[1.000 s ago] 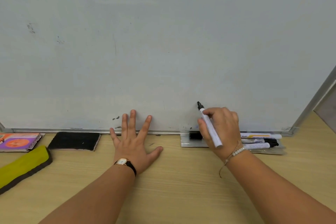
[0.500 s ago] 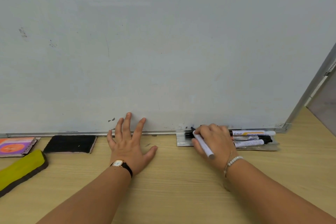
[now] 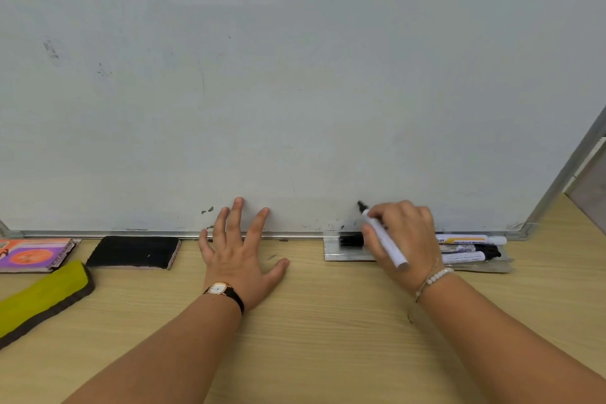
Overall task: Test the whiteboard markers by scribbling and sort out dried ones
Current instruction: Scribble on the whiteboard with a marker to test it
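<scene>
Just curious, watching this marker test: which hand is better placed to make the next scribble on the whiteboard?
Right. The right hand grips the uncapped marker, tip at the whiteboard. The left hand lies flat with spread fingers, holding nothing.

Four markers (image 3: pixel 385 241) (image 3: pixel 465 239) (image 3: pixel 459 249) (image 3: pixel 469 256), two erasers (image 3: pixel 132 251) (image 3: pixel 31 254), one yellow pad (image 3: pixel 42 292), one whiteboard (image 3: pixel 295 75), one watch (image 3: pixel 217 289)

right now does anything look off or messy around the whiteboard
Nothing spilled or broken. Stray black smudges speckle the bottom edge of the whiteboard beside the left hand, and a small dark streak marks the wooden table by its thumb.
</scene>
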Motion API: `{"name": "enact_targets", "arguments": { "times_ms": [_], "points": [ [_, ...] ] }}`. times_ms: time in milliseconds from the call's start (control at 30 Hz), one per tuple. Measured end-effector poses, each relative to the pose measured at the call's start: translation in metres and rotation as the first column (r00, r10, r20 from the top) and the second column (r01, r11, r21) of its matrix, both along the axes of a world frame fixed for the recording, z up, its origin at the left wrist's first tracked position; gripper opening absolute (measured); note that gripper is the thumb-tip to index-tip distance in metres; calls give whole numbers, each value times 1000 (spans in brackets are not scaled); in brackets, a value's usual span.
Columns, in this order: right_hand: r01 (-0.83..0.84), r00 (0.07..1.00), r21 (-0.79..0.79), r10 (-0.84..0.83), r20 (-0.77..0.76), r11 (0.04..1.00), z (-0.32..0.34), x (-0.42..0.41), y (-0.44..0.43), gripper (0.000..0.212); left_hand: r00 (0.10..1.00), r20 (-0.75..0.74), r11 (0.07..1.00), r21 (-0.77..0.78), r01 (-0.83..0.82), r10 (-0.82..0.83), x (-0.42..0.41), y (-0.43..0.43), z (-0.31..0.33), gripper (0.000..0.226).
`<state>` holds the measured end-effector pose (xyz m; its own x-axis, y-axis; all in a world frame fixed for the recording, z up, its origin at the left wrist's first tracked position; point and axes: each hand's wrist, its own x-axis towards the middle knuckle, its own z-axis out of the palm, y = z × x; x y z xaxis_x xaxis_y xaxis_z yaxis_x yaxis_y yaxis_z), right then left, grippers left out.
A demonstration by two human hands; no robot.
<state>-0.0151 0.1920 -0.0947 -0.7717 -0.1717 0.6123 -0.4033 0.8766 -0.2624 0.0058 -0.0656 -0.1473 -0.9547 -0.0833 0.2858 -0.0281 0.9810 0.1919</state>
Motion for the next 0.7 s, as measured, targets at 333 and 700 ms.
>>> {"name": "enact_targets", "arguments": {
  "times_ms": [333, 700],
  "points": [
    [-36, 999, 128, 31, 36, 991, -12, 5, 4, 35, 1000, -9, 1000, -3, -2, 1, 0, 0, 1, 88],
    [-39, 996, 173, 24, 87, 984, -15, 4, 12, 37, 999, 46, 1000, -15, -8, 9, 1, 0, 4, 90]
  ]
}}
